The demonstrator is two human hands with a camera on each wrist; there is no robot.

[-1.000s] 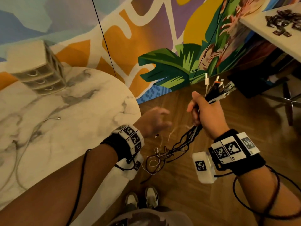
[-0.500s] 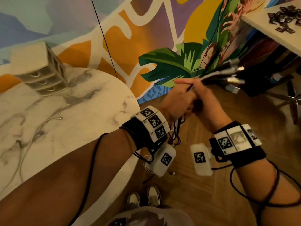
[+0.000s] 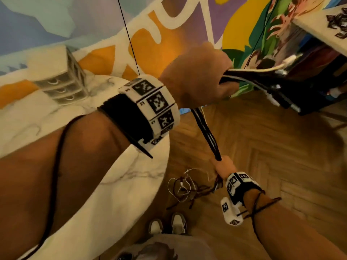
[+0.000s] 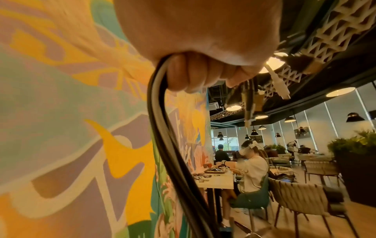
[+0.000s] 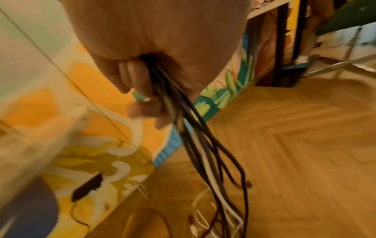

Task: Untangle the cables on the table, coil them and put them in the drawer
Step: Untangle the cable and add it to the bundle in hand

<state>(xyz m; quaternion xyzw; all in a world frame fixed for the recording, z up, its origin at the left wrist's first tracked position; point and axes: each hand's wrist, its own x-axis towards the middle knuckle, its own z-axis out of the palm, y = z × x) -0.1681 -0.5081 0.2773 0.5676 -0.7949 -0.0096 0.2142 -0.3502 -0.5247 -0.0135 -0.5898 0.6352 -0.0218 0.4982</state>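
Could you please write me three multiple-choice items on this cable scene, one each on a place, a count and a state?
1. Where do the loose ends of the cable bundle lie?
A. in a drawer
B. on the wooden floor
C. on the marble table

2. How many drawer fronts show on the small drawer unit?
A. one
B. three
C. five

3. What is the left hand doing?
A. gripping the bundle near its plugs
B. resting flat on the table
C. hanging idle

Key: 1 B, the tangled ends trail on the floor below the right hand; 2 B, three handles are stacked; 3 A, its fingers curl round the cables.
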